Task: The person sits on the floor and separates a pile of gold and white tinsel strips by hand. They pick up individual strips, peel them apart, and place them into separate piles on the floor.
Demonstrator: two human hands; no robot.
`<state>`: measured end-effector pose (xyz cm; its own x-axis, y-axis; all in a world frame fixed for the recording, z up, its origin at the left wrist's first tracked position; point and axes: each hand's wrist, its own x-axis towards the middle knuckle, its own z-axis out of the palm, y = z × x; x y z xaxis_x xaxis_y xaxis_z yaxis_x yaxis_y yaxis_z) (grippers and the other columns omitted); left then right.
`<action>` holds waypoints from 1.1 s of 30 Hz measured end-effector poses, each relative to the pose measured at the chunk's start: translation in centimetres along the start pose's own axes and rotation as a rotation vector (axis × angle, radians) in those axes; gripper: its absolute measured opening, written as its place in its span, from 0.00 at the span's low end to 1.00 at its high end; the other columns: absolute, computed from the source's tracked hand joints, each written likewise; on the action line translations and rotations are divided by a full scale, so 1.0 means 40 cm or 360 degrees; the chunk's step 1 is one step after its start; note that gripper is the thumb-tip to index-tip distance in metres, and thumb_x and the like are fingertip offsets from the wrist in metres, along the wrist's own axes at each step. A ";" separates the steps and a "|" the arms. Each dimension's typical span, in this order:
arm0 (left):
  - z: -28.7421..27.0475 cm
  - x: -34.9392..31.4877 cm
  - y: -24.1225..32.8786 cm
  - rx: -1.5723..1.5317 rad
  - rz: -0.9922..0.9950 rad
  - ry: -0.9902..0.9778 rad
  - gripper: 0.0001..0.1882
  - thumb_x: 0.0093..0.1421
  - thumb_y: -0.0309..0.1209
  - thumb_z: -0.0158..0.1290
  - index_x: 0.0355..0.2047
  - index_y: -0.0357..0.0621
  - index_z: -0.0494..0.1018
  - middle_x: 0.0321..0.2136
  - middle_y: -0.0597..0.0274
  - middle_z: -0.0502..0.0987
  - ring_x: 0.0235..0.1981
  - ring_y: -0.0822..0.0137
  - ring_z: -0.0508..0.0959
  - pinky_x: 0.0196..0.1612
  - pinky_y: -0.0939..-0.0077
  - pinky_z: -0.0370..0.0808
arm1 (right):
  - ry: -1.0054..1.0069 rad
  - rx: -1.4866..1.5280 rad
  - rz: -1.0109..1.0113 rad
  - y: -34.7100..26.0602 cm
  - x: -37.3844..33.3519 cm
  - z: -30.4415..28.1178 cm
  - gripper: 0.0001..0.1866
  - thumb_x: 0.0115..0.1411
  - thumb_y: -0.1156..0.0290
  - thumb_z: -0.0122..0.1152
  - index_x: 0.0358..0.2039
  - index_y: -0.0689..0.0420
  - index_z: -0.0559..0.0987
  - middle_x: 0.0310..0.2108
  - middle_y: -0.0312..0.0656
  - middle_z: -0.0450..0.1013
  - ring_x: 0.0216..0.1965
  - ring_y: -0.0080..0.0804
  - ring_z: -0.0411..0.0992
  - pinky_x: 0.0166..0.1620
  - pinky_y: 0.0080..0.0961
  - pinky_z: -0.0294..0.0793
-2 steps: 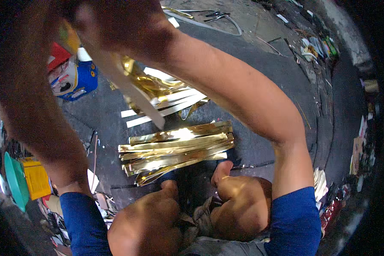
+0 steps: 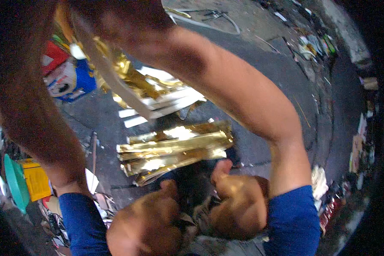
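Both my hands are raised close at the upper left, dark and blurred. My right hand appears closed on the upper end of a long pale strip, which hangs slantwise down from it. My left hand is close beside it, its fingers lost in shadow. Below the hands, a loose pile of gold and white foil strips lies on the dark ground. Nearer my feet is a flat bundle of gold foil strips, laid roughly side by side.
A blue, white and red container stands at the left. Farther down that side are a green round-edged object and a yellow box. Litter lies along the far right edge. My bent knees flank the near ground.
The hanging strip has swung slightly left and up, its lower end shifting away from the gold bundle. My right forearm has moved a little left.
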<state>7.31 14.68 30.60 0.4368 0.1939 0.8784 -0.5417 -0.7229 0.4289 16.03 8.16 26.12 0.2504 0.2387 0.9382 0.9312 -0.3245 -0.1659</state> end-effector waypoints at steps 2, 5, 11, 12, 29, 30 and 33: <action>0.026 0.015 0.003 0.0156 0.0232 0.0010 0.24 0.47 0.32 0.65 0.44 0.38 0.73 0.35 0.56 0.76 0.36 0.62 0.76 0.40 0.72 0.72 | 0.0050 -0.0369 -0.0043 0.020 -0.012 0.030 0.09 0.61 0.67 0.55 0.28 0.59 0.75 0.30 0.44 0.73 0.31 0.33 0.72 0.36 0.32 0.73; 0.088 -0.009 0.036 0.0217 0.0628 0.0098 0.26 0.45 0.33 0.66 0.44 0.39 0.72 0.37 0.54 0.76 0.37 0.59 0.76 0.42 0.70 0.72 | 0.0193 0.1026 0.1520 0.125 -0.084 -0.098 0.17 0.48 0.62 0.66 0.33 0.61 0.78 0.31 0.49 0.76 0.34 0.39 0.75 0.40 0.34 0.74; 0.157 -0.583 0.013 -0.0054 -0.0620 -0.0893 0.22 0.47 0.26 0.61 0.44 0.40 0.71 0.41 0.50 0.72 0.45 0.50 0.73 0.50 0.62 0.70 | -0.0516 -0.0113 0.1945 0.279 -0.677 -0.356 0.26 0.52 0.56 0.69 0.44 0.64 0.76 0.37 0.44 0.75 0.40 0.33 0.74 0.42 0.32 0.73; 0.148 -0.678 0.026 -0.0066 -0.0819 -0.1123 0.19 0.48 0.25 0.59 0.42 0.40 0.71 0.40 0.49 0.71 0.45 0.50 0.73 0.49 0.63 0.70 | -0.1137 -0.0388 0.1819 0.291 -0.793 -0.432 0.21 0.52 0.62 0.67 0.43 0.62 0.78 0.39 0.47 0.75 0.41 0.37 0.74 0.43 0.33 0.73; 0.153 -0.971 0.093 -0.0446 -0.1503 -0.1355 0.13 0.52 0.29 0.59 0.38 0.39 0.76 0.30 0.52 0.77 0.27 0.63 0.77 0.33 0.71 0.74 | -0.1215 -0.0032 0.1431 0.188 -1.009 -0.609 0.09 0.57 0.64 0.63 0.32 0.56 0.83 0.29 0.38 0.77 0.27 0.34 0.75 0.36 0.28 0.76; 0.158 -0.931 0.095 -0.0412 -0.1503 -0.1448 0.13 0.52 0.29 0.59 0.38 0.38 0.76 0.30 0.52 0.78 0.27 0.63 0.77 0.33 0.70 0.74 | -0.1213 0.0185 0.1732 0.145 -0.962 -0.590 0.10 0.57 0.64 0.64 0.31 0.57 0.83 0.29 0.38 0.78 0.27 0.30 0.75 0.36 0.27 0.75; 0.206 -0.856 0.117 -0.0661 -0.1649 -0.1414 0.09 0.56 0.29 0.59 0.34 0.37 0.74 0.22 0.60 0.76 0.22 0.72 0.73 0.27 0.76 0.70 | -0.1123 0.0683 0.2335 0.040 -0.897 -0.572 0.11 0.56 0.64 0.66 0.29 0.60 0.83 0.27 0.36 0.78 0.28 0.21 0.74 0.34 0.23 0.74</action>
<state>-4.28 -0.80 0.79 0.9723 -0.0798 -0.2196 0.1951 -0.2404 0.9509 2.47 -21.85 -0.87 0.8613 0.3553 -0.3631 -0.2100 -0.4018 -0.8913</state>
